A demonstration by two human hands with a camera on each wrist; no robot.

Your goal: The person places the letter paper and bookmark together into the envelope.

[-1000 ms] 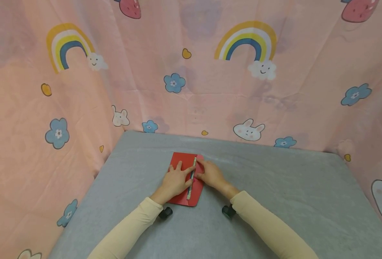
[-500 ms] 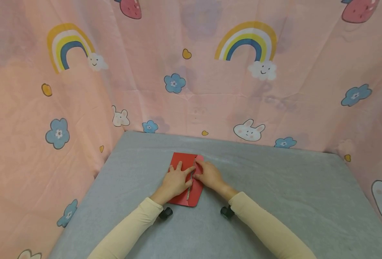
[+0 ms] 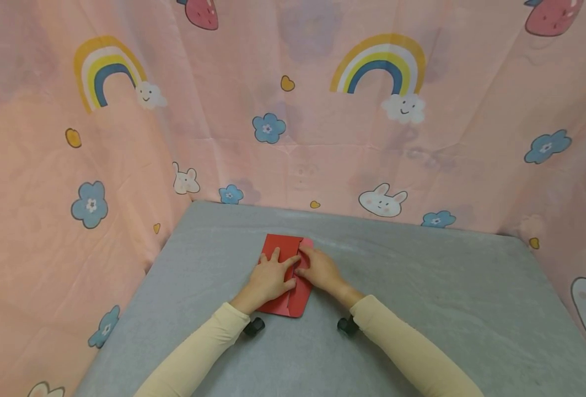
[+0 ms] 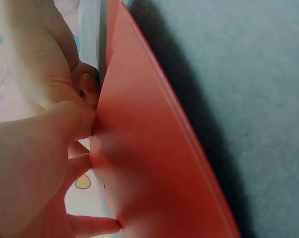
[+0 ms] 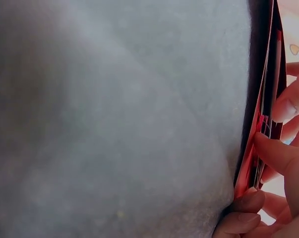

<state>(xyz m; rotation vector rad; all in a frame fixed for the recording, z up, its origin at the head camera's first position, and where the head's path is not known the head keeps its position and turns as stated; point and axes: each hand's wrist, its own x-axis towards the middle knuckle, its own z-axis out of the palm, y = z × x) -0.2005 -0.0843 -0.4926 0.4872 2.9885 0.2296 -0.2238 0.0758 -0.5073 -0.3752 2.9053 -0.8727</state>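
A red paper envelope [image 3: 284, 245] lies on the grey table with its pink-lined flap [image 3: 308, 242] folded out to the right. My left hand [image 3: 269, 277] rests spread on its front panel, fingers pressing near the opening. At that opening is my right hand [image 3: 324, 272], thumb and forefinger apart, their tips touching the slot. The right wrist view shows the envelope [image 5: 246, 171] gaping slightly, with thin edges inside and a small bright pink tuft [image 5: 261, 122] by my right thumb. What lies within is mostly hidden. The left wrist view shows the red panel [image 4: 144, 134] tilted up close.
The grey cloth-covered table [image 3: 421, 298] spreads around the envelope. Pink printed curtains [image 3: 322, 149] stand behind it and at both sides. A dark wrist-worn device [image 3: 254, 327] hangs below the left wrist, and another [image 3: 348, 326] below the right.
A patterned strip that showed along the opening has slid left into the envelope and out of sight. My right fingers have moved slightly left with it; the left hand stays put.
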